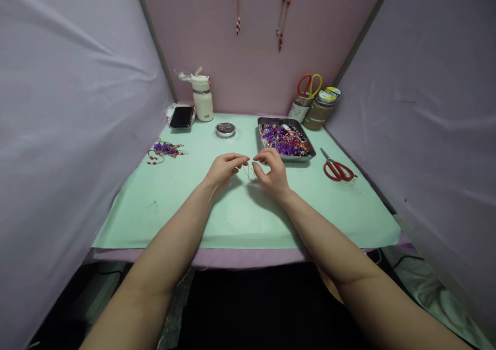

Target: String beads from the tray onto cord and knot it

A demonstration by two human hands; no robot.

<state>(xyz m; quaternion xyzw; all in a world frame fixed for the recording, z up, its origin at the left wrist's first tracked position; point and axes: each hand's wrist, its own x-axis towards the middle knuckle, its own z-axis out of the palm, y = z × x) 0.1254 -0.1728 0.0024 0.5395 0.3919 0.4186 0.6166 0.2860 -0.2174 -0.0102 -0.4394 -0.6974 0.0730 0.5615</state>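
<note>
My left hand [225, 168] and my right hand [272, 171] meet over the middle of the pale green mat [240, 215]. Both pinch a thin reddish thread [249, 172] that loops down between the fingertips. The fingers of each hand are pressed together on it. Just behind my right hand stands a metal tray [263, 146] filled with purple, red and dark beads [284, 138]. Whether a bead is on the thread I cannot make out.
Red-handled scissors [338, 169] lie right of the tray. Finished beaded strings [166, 150] lie at the left. At the back are a round tin [225, 128], a phone [181, 116], a white bottle [203, 99] and jars [318, 109] with scissors. Fabric walls enclose three sides.
</note>
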